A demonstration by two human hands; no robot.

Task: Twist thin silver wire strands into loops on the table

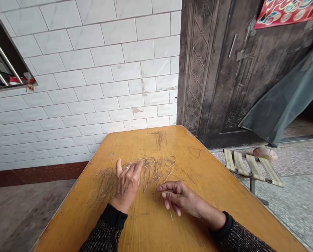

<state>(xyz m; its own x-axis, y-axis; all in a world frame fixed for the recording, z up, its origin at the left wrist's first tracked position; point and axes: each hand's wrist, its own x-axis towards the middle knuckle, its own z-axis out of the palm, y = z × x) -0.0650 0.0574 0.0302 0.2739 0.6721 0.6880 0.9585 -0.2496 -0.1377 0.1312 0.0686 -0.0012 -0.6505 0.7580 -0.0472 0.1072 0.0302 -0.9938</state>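
Note:
Loose bundles of thin, looped wire (165, 166) lie in a row across the wooden table (198, 196). My left hand (126, 185), back up with a ring on one finger, rests over the middle of that row. Its thumb and little finger stand apart, while the other fingertips dip among the wires and are partly hidden. To the right and nearer me, my right hand (181, 199) is closed in a pinch between thumb and forefinger. A thin piece of wire (171, 214) runs through it, one end sticking out below the fingers.
Some loose wires (159, 137) lie near the table's far end, and a single bent wire (194, 152) is by its right edge. A white tiled wall (135, 87) stands behind. On the right are a strapped folding stool (252, 166) and a dark carved door (211, 70).

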